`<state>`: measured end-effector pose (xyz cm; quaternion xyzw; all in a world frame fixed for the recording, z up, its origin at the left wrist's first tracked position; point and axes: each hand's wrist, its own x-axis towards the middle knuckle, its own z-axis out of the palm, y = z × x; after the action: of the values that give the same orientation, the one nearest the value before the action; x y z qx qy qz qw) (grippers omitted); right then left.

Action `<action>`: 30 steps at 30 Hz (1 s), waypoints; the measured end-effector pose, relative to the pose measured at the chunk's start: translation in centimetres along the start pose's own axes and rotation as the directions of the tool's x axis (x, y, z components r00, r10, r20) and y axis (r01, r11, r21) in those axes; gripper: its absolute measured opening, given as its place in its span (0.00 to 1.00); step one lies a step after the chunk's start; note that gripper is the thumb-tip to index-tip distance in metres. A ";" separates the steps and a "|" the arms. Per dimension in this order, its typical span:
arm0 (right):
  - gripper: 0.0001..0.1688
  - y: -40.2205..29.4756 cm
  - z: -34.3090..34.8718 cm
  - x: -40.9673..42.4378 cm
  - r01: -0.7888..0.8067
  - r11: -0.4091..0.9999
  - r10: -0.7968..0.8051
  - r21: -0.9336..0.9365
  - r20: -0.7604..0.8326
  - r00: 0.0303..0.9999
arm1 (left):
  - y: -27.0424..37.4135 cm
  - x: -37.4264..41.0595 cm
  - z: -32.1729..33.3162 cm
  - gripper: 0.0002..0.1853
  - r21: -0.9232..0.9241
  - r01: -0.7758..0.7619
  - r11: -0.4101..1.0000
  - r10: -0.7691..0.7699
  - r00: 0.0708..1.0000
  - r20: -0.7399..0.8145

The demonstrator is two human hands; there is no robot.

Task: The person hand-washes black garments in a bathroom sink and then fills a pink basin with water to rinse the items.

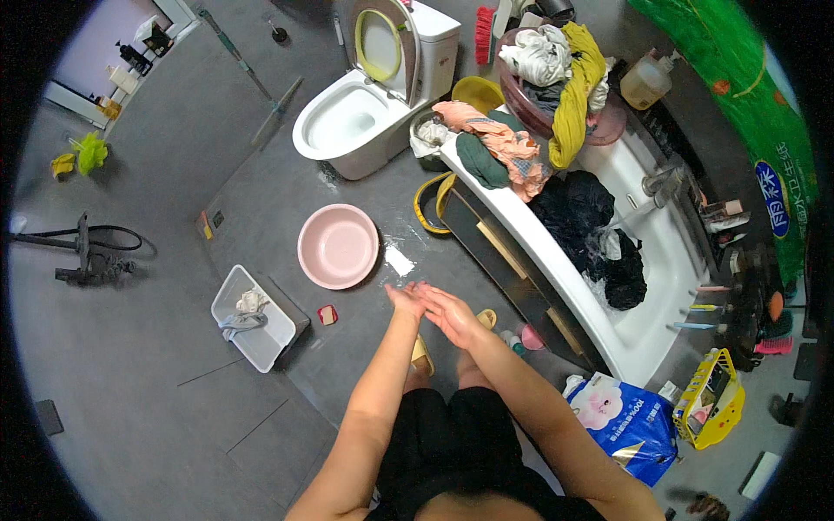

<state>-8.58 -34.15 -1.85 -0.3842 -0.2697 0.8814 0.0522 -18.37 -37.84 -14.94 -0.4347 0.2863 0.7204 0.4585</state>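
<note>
My left hand (405,301) and my right hand (454,319) are held out in front of me, touching or overlapping at the fingers. Both look wet, fingers extended, with nothing in them. Beyond them on the wet floor stands an upright pink plastic basin (338,246), apart from my fingers. To the right, a soaked heap of black clothing (576,215) lies in the white sink (671,260), and water runs onto it from the metal faucet (664,185). A small red soap dish with a pale bar (328,315) sits on the floor left of my hands.
A grey-white tub (283,345) with small cloths stands at left. Orange and green clothes (505,146) drape over the sink's end, beside a heaped basin (515,107). A toilet (352,117), squeegee (283,107), blue package (625,417) and yellow basket (723,417) surround the floor.
</note>
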 end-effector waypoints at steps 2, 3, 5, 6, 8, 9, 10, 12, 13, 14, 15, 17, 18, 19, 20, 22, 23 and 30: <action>0.26 1.4 -0.1 1.2 0.139 0.968 -0.117 -0.209 0.113 0.987 | 0.6 -0.6 -0.4 0.50 -0.017 -0.025 1.000 0.026 1.000 0.015; 0.27 2.2 0.1 2.1 0.218 0.928 -0.165 -0.303 0.192 0.968 | 1.7 -0.1 -1.4 0.49 0.022 -0.005 1.000 0.004 0.999 0.035; 0.27 4.5 -0.1 4.5 0.429 0.422 -0.217 -0.799 0.371 0.903 | 4.5 1.6 -3.1 0.49 0.107 0.024 0.994 -0.033 0.996 0.082; 0.28 4.0 0.1 3.7 0.357 0.218 -0.143 -0.908 0.332 0.932 | 4.2 0.6 -2.6 0.50 0.152 0.048 0.987 -0.057 0.997 0.057; 0.30 3.6 -1.6 4.4 0.106 0.128 -0.097 -0.986 0.094 0.991 | 2.7 -1.7 -0.2 0.50 0.178 0.072 0.981 -0.077 0.997 0.020; 0.32 3.3 -2.2 5.1 -0.016 0.081 -0.085 -0.997 -0.022 0.996 | 2.4 -2.3 0.7 0.50 0.190 0.074 0.979 -0.077 0.997 0.009; 0.33 3.2 -2.4 5.3 -0.107 0.031 -0.146 -0.994 -0.111 0.983 | 2.8 -2.4 0.2 0.50 0.291 0.134 0.947 -0.145 0.989 0.015; 0.32 2.8 -3.0 4.9 -0.039 0.046 -0.281 -0.998 -0.050 0.958 | 2.7 -2.8 0.5 0.43 0.701 -0.005 0.713 0.096 0.991 -0.090; 0.31 2.3 -3.2 4.5 -0.003 0.049 -0.343 -0.999 -0.019 0.939 | 2.4 -3.2 0.7 0.39 0.813 -0.089 0.575 0.267 0.960 -0.084; 0.26 1.3 -3.6 4.1 0.039 0.056 -0.384 -0.998 0.014 0.923 | 2.9 -2.4 0.3 0.32 0.859 -0.171 0.482 0.332 0.943 0.001; 0.25 0.5 -3.9 3.3 0.119 0.127 -0.450 -0.985 0.049 0.892 | 3.1 -1.6 0.0 0.28 0.889 -0.253 0.381 0.389 0.916 0.094; 0.23 -1.5 -6.1 1.0 0.261 0.244 -0.588 -0.934 0.071 0.806 | 0.6 -2.7 1.7 0.21 0.898 -0.390 0.204 0.454 0.850 0.266; 0.22 -3.1 -5.8 -0.2 0.332 0.165 -0.720 -0.929 0.117 0.684 | 0.7 -2.2 1.6 0.19 0.866 -0.492 0.085 0.482 0.781 0.397; 0.21 -4.6 -6.7 -1.5 0.387 0.209 -0.784 -0.898 0.083 0.615 | -0.6 -2.6 2.9 0.17 0.818 -0.575 -0.031 0.475 0.712 0.518; 0.20 -6.1 -7.9 -2.9 0.445 0.242 -0.840 -0.862 0.043 0.541 | -2.3 -3.5 3.6 0.14 0.746 -0.609 -0.270 0.465 0.596 0.655; 0.17 -8.6 -12.4 -5.1 0.420 0.234 -0.911 -0.877 -0.047 0.410 | -7.7 -7.1 7.6 0.09 0.604 -0.674 -0.424 0.356 0.489 0.796; 0.15 -9.4 -15.3 -5.5 0.457 0.435 -0.871 -0.776 -0.234 0.432 | -10.9 -8.7 9.6 0.09 0.526 -0.709 -0.470 0.314 0.423 0.850; 0.26 -14.1 -30.8 -3.8 0.027 0.555 -0.781 -0.831 -0.511 0.358 | -27.1 -1.3 18.1 0.17 0.267 -0.873 -0.408 -0.254 0.389 0.885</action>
<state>14.13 -9.95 -9.37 -0.6616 -0.6140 0.3365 0.2686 -0.07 -12.47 -5.83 0.5591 0.6410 0.4172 0.3202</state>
